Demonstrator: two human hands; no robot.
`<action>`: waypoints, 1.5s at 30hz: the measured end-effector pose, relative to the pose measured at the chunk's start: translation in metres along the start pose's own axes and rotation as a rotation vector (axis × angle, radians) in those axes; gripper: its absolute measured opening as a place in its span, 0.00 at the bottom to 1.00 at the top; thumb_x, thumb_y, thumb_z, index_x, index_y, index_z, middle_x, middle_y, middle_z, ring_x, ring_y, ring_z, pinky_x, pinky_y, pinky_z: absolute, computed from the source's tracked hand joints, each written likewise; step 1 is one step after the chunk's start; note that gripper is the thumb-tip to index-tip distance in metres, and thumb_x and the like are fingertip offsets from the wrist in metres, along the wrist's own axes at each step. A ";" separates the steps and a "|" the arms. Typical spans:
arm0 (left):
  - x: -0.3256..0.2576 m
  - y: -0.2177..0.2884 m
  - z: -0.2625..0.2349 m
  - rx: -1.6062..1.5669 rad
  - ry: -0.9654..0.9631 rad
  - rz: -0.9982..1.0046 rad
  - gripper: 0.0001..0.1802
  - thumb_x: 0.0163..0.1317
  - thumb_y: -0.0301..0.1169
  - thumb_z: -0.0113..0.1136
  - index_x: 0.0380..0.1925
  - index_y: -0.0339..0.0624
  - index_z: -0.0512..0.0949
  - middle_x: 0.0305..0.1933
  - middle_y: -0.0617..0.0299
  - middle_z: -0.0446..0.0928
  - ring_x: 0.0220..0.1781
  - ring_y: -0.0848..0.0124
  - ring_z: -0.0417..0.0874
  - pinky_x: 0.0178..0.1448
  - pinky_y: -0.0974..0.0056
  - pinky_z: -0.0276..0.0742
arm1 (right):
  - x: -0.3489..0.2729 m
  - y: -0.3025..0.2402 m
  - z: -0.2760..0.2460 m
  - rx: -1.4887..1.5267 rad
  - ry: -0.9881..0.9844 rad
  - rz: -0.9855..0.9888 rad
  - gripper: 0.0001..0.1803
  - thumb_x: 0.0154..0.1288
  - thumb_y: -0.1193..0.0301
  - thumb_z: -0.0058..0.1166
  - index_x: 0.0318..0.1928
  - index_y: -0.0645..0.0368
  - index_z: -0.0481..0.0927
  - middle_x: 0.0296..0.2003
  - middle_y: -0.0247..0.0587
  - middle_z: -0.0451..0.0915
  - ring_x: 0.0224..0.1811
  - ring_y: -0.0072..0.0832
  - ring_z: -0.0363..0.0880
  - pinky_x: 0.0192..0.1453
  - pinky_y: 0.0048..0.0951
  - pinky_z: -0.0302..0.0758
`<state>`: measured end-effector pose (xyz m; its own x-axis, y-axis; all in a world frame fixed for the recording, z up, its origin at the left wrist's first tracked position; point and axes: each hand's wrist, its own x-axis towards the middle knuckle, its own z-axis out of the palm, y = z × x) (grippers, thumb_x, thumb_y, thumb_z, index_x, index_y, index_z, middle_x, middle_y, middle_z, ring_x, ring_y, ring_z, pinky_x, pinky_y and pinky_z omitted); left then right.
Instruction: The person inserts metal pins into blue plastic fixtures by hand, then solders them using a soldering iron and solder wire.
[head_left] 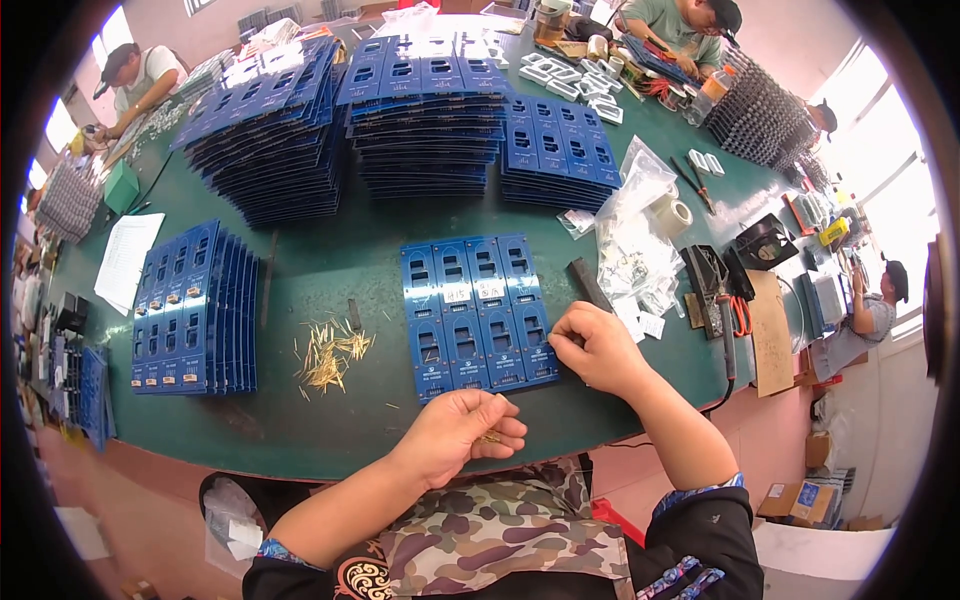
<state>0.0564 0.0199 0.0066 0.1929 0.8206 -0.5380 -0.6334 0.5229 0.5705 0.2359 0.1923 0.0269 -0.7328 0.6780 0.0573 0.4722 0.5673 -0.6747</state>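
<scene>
A blue circuit board panel [473, 318] with rows of black-edged cutouts lies flat on the green table before me. Two white labels are stuck near its middle. My left hand [455, 430] is closed just off the panel's near edge, with a few thin gold pins [491, 437] showing between its curled fingers. At the panel's right edge, my right hand [603, 350] is pinched, thumb against forefinger. Whatever lies between those fingertips is hidden or too small to name. Left of the panel is a loose pile of gold pins [332, 355], with a small dark strip beside it.
Tall stacks of blue panels [425, 140] stand behind, and another upright row [180, 310] is at left. A plastic bag of white parts [638, 250] lies at right, near a soldering iron [727, 335] in its stand and a small black fan [765, 242]. Other people work around the table.
</scene>
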 end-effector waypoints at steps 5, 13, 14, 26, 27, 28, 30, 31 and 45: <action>0.000 -0.001 -0.002 -0.011 -0.003 0.006 0.18 0.73 0.40 0.52 0.44 0.33 0.78 0.38 0.52 0.83 0.39 0.62 0.88 0.42 0.64 0.86 | 0.000 -0.001 -0.001 -0.015 0.003 0.002 0.05 0.60 0.71 0.59 0.31 0.60 0.80 0.30 0.43 0.77 0.33 0.41 0.80 0.38 0.37 0.76; 0.001 0.000 0.000 -0.022 0.019 -0.001 0.20 0.73 0.43 0.51 0.41 0.34 0.79 0.35 0.53 0.84 0.36 0.63 0.87 0.39 0.64 0.86 | -0.001 -0.003 0.004 -0.264 0.075 -0.253 0.05 0.58 0.71 0.60 0.29 0.58 0.80 0.30 0.39 0.77 0.33 0.40 0.80 0.37 0.39 0.77; 0.001 0.000 -0.001 -0.036 0.017 0.005 0.21 0.73 0.44 0.51 0.40 0.34 0.79 0.34 0.53 0.84 0.36 0.63 0.87 0.38 0.65 0.86 | -0.001 -0.004 0.004 -0.264 0.076 -0.252 0.05 0.58 0.71 0.60 0.29 0.58 0.80 0.30 0.39 0.77 0.33 0.40 0.80 0.37 0.39 0.77; 0.002 0.003 0.002 -0.091 0.046 0.035 0.25 0.71 0.49 0.52 0.40 0.32 0.78 0.33 0.53 0.83 0.35 0.63 0.87 0.37 0.64 0.86 | -0.016 -0.006 0.004 -0.369 0.104 -0.368 0.08 0.58 0.72 0.62 0.40 0.55 0.83 0.33 0.35 0.77 0.34 0.35 0.80 0.36 0.34 0.78; 0.001 0.004 0.003 -0.089 0.054 0.035 0.25 0.71 0.49 0.52 0.39 0.33 0.78 0.33 0.53 0.82 0.35 0.63 0.87 0.37 0.64 0.86 | -0.016 -0.007 0.004 -0.384 0.108 -0.369 0.08 0.58 0.72 0.62 0.39 0.55 0.83 0.33 0.35 0.77 0.34 0.34 0.80 0.36 0.33 0.78; 0.001 0.004 0.003 -0.089 0.052 0.035 0.25 0.71 0.49 0.52 0.39 0.33 0.78 0.33 0.53 0.82 0.35 0.63 0.87 0.37 0.64 0.86 | -0.016 -0.008 0.004 -0.397 0.112 -0.369 0.08 0.58 0.73 0.62 0.39 0.55 0.83 0.33 0.34 0.77 0.35 0.34 0.80 0.36 0.33 0.78; 0.001 0.004 0.003 -0.086 0.055 0.034 0.25 0.71 0.49 0.52 0.40 0.33 0.78 0.33 0.53 0.82 0.35 0.63 0.87 0.38 0.64 0.86 | -0.016 -0.009 0.003 -0.391 0.112 -0.370 0.08 0.58 0.73 0.62 0.40 0.56 0.83 0.33 0.35 0.77 0.34 0.34 0.80 0.36 0.33 0.78; 0.001 0.004 0.003 -0.086 0.055 0.035 0.25 0.71 0.49 0.52 0.40 0.33 0.78 0.33 0.53 0.82 0.35 0.63 0.87 0.38 0.64 0.86 | -0.016 -0.010 0.002 -0.382 0.111 -0.374 0.08 0.58 0.74 0.62 0.40 0.56 0.84 0.33 0.35 0.77 0.34 0.35 0.80 0.36 0.33 0.78; 0.006 -0.003 0.010 -0.060 -0.017 0.107 0.27 0.72 0.55 0.48 0.40 0.39 0.78 0.36 0.60 0.81 0.37 0.72 0.84 0.43 0.67 0.82 | -0.024 -0.057 0.020 -0.079 0.021 -0.455 0.09 0.52 0.73 0.65 0.36 0.58 0.83 0.34 0.39 0.79 0.32 0.38 0.80 0.34 0.35 0.77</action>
<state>0.0668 0.0256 0.0080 0.1346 0.8751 -0.4648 -0.6944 0.4179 0.5857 0.2166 0.1341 0.0493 -0.8643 0.3611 0.3501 0.1414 0.8425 -0.5198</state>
